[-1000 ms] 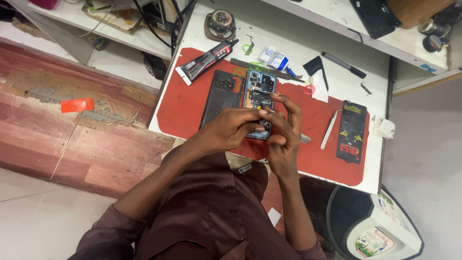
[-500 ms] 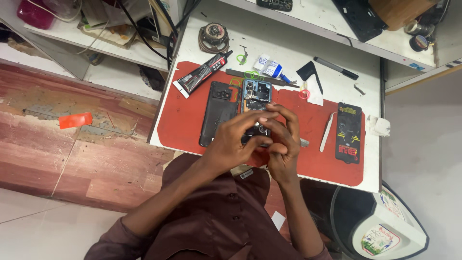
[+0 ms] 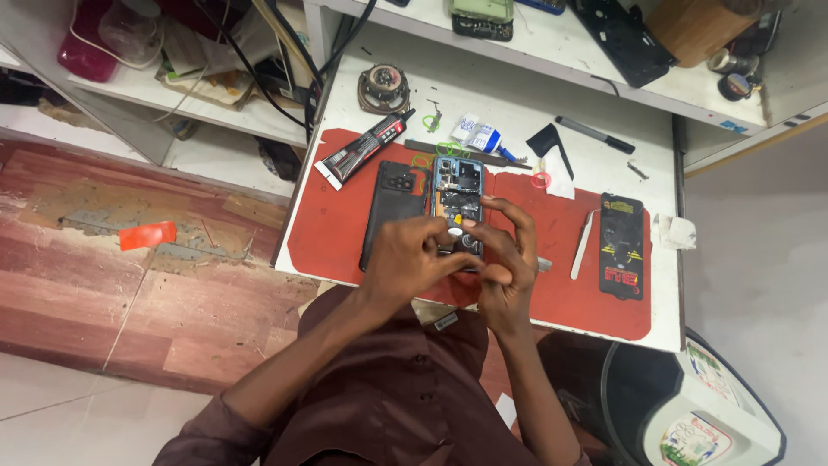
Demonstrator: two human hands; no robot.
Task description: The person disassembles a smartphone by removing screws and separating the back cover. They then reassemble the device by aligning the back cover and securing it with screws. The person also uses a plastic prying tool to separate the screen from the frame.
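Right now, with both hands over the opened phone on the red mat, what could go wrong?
1. The left hand and right hand crowd the opened blue-framed phone; a slip might strain its exposed insides.
2. The black back cover lies right beside it and could get nudged off the red mat.
3. The white tweezers sit near the right wrist, easily knocked.

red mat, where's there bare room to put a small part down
The red mat is bare at its left end, between the black back cover and the mat's left edge below the glue tube. Another bare strip lies between the right hand and the tweezers. It is crowded at the top middle around the opened phone, and under the left hand.
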